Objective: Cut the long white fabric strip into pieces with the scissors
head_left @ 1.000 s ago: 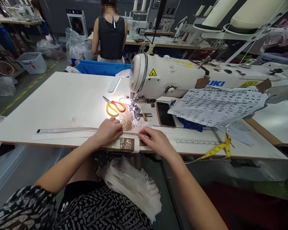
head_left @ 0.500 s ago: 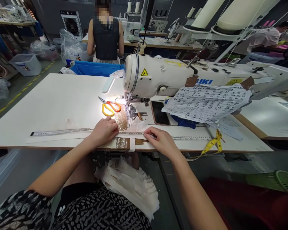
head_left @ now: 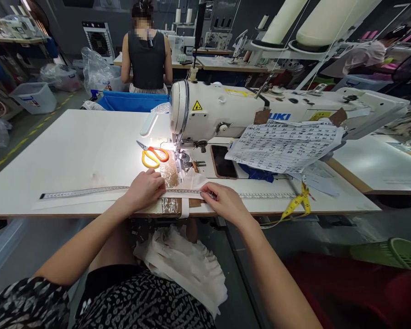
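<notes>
Tape (head_left: 183, 191) runs along the front of the surface (head_left: 71, 151), beside a white strip (head_left: 78, 198); I see the right hand (head_left: 223, 200) narrow, thumb and fingers pinching the tape; the left hand (head_left: 145, 187) rests on it, curled, though I cannot tell whether its fingertips grip; against a second ago the hands stand farther apart, so more tape shows between them, in front of the machine (head_left: 208, 107).

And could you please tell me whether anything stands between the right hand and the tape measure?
Nothing visible does: the right hand has its fingertips on the tape measure, and the left hand lies over it too. The scissors sit beyond the left hand, clear of the tape measure.
</notes>
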Action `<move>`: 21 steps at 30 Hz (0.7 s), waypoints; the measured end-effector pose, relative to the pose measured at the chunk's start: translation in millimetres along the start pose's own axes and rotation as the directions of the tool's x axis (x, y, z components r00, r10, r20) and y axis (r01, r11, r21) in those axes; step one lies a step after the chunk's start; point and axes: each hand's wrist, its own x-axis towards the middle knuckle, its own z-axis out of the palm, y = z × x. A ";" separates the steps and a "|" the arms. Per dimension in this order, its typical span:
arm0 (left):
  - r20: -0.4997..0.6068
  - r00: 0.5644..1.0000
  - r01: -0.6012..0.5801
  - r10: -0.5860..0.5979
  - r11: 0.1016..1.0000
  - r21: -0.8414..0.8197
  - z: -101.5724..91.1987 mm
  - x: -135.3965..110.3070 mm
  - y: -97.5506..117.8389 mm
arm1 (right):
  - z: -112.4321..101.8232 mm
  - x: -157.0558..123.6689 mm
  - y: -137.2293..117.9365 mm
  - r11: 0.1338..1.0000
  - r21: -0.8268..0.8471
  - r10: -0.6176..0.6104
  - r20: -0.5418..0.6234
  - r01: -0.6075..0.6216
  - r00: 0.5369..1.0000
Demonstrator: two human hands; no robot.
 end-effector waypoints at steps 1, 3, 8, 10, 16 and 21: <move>0.005 1.000 -0.002 0.002 1.000 -0.004 -0.4 -0.3 -0.2 | 0.1 0.1 -0.3 1.000 -0.005 -0.004 0.001 0.004 1.000; 0.018 1.000 -0.003 0.003 1.000 -0.011 -1.3 -0.8 -0.1 | 0.5 -0.1 -0.8 1.000 -0.014 -0.009 0.000 0.009 1.000; -0.084 0.996 -0.023 0.022 1.000 -0.011 -1.4 7.0 11.0 | 2.6 -1.0 -0.3 0.999 -0.033 -0.021 -0.012 0.020 1.000; -0.121 0.991 -0.065 0.062 0.998 -0.027 0.8 17.1 22.5 | 3.4 -0.9 0.3 0.999 -0.042 -0.026 -0.013 0.026 1.000; 0.019 0.990 -0.139 0.139 0.990 -0.014 9.8 52.4 56.8 | 4.8 0.3 1.9 0.997 -0.077 -0.021 -0.004 0.020 1.000; 0.086 0.985 -0.149 0.147 0.989 0.022 12.3 62.1 62.1 | 5.3 0.5 0.4 0.997 -0.073 -0.014 0.007 0.015 1.000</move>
